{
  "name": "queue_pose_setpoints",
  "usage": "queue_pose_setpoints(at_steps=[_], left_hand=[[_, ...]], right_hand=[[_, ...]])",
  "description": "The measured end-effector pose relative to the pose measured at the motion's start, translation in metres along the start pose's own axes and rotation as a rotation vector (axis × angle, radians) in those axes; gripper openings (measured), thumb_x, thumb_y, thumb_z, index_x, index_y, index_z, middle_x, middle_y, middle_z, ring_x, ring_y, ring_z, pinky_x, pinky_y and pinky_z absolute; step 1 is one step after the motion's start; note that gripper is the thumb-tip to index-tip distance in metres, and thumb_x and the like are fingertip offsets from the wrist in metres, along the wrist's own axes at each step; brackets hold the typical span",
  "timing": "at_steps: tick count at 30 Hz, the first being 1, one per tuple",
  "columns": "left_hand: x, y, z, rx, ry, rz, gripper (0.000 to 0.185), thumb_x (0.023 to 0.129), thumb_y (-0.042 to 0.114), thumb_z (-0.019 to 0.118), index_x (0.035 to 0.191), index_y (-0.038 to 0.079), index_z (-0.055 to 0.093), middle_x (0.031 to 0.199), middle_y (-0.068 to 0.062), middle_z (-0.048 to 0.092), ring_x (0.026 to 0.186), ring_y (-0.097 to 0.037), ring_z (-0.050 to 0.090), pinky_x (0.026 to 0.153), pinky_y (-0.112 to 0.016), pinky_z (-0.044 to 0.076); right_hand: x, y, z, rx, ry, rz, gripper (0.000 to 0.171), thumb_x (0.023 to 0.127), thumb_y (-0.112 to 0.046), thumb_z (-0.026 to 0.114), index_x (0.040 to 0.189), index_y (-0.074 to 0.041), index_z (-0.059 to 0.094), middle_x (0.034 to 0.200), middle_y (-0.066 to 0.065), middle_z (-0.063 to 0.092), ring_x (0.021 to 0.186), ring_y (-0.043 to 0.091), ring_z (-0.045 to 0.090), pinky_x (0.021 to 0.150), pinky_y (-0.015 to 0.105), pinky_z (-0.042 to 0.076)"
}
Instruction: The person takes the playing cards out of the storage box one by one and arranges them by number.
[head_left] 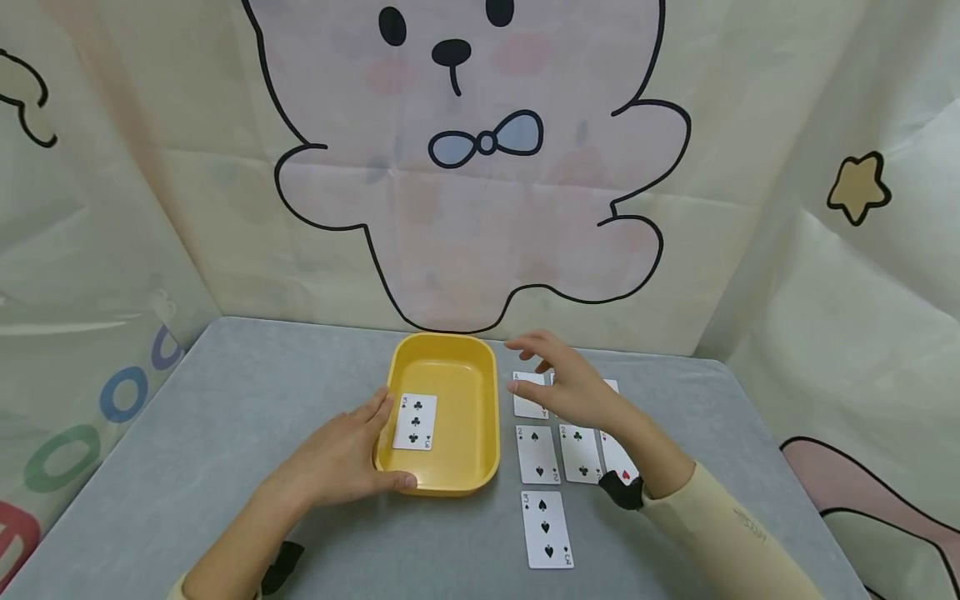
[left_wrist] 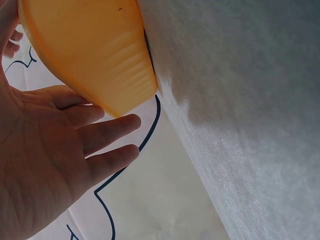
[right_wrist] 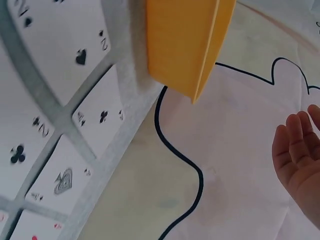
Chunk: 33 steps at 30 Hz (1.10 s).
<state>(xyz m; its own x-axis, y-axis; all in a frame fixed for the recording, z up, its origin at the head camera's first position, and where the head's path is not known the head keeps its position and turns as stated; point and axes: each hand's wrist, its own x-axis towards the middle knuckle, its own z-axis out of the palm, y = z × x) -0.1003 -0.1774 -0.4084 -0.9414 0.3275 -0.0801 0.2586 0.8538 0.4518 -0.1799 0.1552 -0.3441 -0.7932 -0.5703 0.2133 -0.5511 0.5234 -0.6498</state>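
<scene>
A yellow tray (head_left: 465, 417) stands on the grey-covered table, a three of clubs (head_left: 416, 422) lying face up inside it at the left. My left hand (head_left: 341, 454) holds the tray's near left corner, thumb at the near rim, fingers along the left side. Above the card rows, right of the tray, my right hand (head_left: 573, 387) hovers with nothing in it, fingers loosely bent. Under and near it lie a two of spades (head_left: 537, 455), a two of clubs (head_left: 580, 454), a two of hearts (head_left: 618, 458) and aces, including the ace of clubs (right_wrist: 103, 117) and ace of spades (right_wrist: 63, 180).
A three of spades (head_left: 547, 530) lies nearest me, below the two of spades. The right forearm partly covers the cards at the right. Behind the table hangs a cloth backdrop (head_left: 480, 208) with a cartoon bear, and more printed cloth stands at both sides.
</scene>
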Motion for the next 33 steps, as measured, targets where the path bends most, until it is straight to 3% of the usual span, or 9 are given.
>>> queue_pose_setpoints(at_steps=[7,17,24,33], left_hand=[[0.0,0.002,-0.001,-0.005,-0.016,-0.01,0.126,0.076,0.075,0.079,0.162,-0.004,0.03,0.17,-0.02,0.025,0.148,-0.041,0.042,0.118,-0.064,0.034],[0.0,0.001,-0.001,0.007,-0.024,-0.007,0.126,0.077,0.078,0.076,0.162,-0.004,0.03,0.17,-0.021,0.025,0.147,-0.042,0.042,0.117,-0.066,0.034],[0.001,0.0,-0.001,0.021,-0.011,0.013,0.125,0.078,0.077,0.076,0.161,-0.004,0.031,0.169,-0.021,0.026,0.145,-0.041,0.045,0.116,-0.065,0.035],[0.0,0.0,-0.002,0.013,-0.027,0.01,0.125,0.078,0.08,0.073,0.162,-0.002,0.031,0.17,-0.02,0.025,0.146,-0.042,0.045,0.116,-0.066,0.035]], right_hand=[[0.022,-0.001,0.03,0.043,0.03,-0.006,0.052,0.094,-0.015,0.08,0.142,-0.006,0.062,0.139,0.008,0.06,0.118,0.026,0.057,0.094,0.048,0.055],[0.046,-0.005,0.075,0.127,-0.048,0.06,0.057,0.095,-0.018,0.077,0.144,0.001,0.057,0.142,0.019,0.057,0.127,0.039,0.054,0.101,0.055,0.052],[0.058,-0.013,0.102,0.125,-0.127,0.183,0.065,0.096,-0.03,0.077,0.151,-0.005,0.053,0.152,0.012,0.049,0.135,0.036,0.051,0.11,0.05,0.049],[0.073,-0.012,0.126,0.059,-0.226,0.273,0.081,0.088,-0.038,0.085,0.155,-0.009,0.05,0.159,0.009,0.046,0.146,0.028,0.039,0.122,0.048,0.035]])
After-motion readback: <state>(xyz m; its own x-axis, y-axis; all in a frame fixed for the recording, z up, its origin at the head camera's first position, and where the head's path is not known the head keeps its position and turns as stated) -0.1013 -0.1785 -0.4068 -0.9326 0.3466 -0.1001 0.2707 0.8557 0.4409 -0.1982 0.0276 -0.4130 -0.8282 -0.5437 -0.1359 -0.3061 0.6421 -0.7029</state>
